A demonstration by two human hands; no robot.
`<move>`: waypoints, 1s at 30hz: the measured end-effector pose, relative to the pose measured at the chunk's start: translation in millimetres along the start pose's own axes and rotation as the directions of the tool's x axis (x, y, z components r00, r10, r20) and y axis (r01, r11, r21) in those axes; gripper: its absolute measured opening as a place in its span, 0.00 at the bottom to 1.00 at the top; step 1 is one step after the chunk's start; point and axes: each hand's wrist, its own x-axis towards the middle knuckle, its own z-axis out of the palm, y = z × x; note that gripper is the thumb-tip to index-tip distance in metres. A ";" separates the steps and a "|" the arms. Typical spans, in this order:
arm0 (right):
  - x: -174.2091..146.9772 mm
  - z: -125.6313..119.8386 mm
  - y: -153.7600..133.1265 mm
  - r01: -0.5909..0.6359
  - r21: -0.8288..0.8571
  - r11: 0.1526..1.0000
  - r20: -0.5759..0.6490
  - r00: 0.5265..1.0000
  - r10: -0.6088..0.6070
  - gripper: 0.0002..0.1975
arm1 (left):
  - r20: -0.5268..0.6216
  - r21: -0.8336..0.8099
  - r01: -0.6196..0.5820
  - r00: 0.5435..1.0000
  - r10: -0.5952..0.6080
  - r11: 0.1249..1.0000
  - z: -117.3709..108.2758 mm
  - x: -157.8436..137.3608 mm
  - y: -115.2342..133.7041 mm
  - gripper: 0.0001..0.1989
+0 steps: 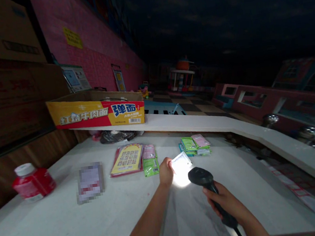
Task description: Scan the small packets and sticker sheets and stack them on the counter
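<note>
My right hand (225,203) is wrapped round the handle of a black barcode scanner (201,176), its cord trailing off the bottom edge. Bright light from the scanner falls on a small flat packet (181,161), which my left hand (166,171) pinches by its left edge. The glare washes out the print on that packet. Just beyond it lies a stack of green and pink packets (195,145). Left of my left hand, a pink packet (149,151) and a green packet (151,166) rest beside a yellow printed sheet (129,158).
A red bottle with a white cap (33,182) stands at the left of the white table (58,222), near a blurred-out card (90,182). On the raised ledge (191,122) sits an open noodle carton (97,113). Large cardboard boxes (11,92) rise at far left.
</note>
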 end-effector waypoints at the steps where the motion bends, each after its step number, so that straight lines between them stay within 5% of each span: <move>1: 0.1 0.7 -0.3 -0.001 0.005 1.000 -0.003 1.000 0.001 0.22 | -0.001 0.016 -0.004 1.000 0.004 1.000 -0.2 0.0 0.2 0.11; 8: 12.3 5.2 1.8 -0.051 0.150 0.987 -0.056 0.997 0.060 0.22 | 0.000 0.012 0.009 1.000 -0.009 1.000 -0.3 0.1 0.8 0.10; 17: 48.3 -6.4 11.8 -0.070 0.362 0.929 0.037 0.997 0.061 0.22 | -0.007 -0.146 0.012 1.000 -0.014 0.989 4.6 1.9 -10.1 0.07; 22: 75.4 -14.9 34.4 -0.034 0.784 0.620 0.108 0.991 -0.082 0.23 | -0.022 -0.160 0.013 1.000 -0.017 0.987 5.0 4.2 -14.9 0.07; 25: 85.3 -16.8 49.9 -0.048 0.900 0.434 0.123 0.981 -0.147 0.20 | -0.021 -0.180 0.033 0.999 -0.037 0.983 5.0 4.4 -15.6 0.07; 30: 91.9 -16.1 63.0 -0.041 0.944 0.329 0.092 0.986 -0.141 0.16 | -0.184 -0.406 0.094 0.966 -0.182 0.909 -4.3 -4.5 -16.7 0.12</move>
